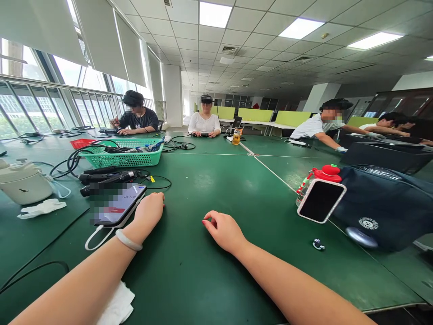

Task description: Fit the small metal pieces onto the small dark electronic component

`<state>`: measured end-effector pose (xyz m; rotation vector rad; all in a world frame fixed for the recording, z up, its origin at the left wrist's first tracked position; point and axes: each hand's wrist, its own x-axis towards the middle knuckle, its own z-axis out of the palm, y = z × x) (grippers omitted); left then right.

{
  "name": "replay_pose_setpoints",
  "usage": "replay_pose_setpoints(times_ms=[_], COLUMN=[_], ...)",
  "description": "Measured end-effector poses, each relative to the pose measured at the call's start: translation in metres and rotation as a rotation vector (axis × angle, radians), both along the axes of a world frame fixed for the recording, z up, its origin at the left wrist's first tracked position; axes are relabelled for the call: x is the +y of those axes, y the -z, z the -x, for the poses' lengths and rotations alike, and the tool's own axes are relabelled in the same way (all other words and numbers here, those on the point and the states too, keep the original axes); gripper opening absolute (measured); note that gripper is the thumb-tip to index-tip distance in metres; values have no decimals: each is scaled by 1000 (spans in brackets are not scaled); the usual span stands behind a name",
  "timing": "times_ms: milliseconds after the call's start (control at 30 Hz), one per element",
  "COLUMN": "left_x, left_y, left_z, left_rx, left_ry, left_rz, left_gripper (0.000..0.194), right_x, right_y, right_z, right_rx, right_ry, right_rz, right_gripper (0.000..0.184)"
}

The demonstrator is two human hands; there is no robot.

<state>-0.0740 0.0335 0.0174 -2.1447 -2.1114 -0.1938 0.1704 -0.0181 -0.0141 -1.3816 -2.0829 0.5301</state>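
My left hand (150,211) rests on the green table in a loose fist, beside the right edge of a smartphone (122,208) with a lit screen. Its fingers curl under and are mostly hidden; no held object shows. A pale bangle (128,240) circles that wrist. A white cable (94,237) runs from the phone's near end. Toward the middle, my right hand (226,231) lies on its side, fingers curled in toward the thumb, with nothing in them. White tissue (118,304) lies partly under my left forearm.
Behind the phone are black devices with cables (108,178) and a green basket (123,158). A white jug-like container (23,180) stands left. To the right are an upright phone (321,201), a red-lidded bottle (328,173), a dark bag (389,203) and earbuds (318,244). Several people sit around the table.
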Motion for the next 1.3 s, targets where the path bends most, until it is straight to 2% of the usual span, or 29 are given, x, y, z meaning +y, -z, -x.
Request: replay_pose_setpoints(times_ms=[267,433,567,800,900,1000,1100,1233,1300], left_x=[5,14,19,17,13,2,-16,-41,-47], left_y=[4,15,21,34,35,28,21,16,15], left_z=[3,10,12,1,-6,-21,-43,-68,-75], left_rx=[-9,-13,-47,-109,-147,-227,-408,-676,-730], left_ry=[-23,57,38,30,12,106,313,575,615], left_rz=[5,-93,-127,-6,46,90,149,254,289], left_gripper=[25,31,32,27,25,22,19,17,19], right_x=[-1,-1,-1,-2,0,3,8,14,14], right_y=[-1,-2,-3,-5,-3,1,5,10,12], right_z=[0,0,0,-1,-1,0,-1,-1,0], right_rx=[7,13,11,6,3,6,18,54,55], right_ry=[-18,-36,-42,-51,-59,-71,-43,8,10], right_rz=[17,34,52,57,48,47,18,-17,-19], right_gripper=[20,19,20,19,18,17,14,26,28])
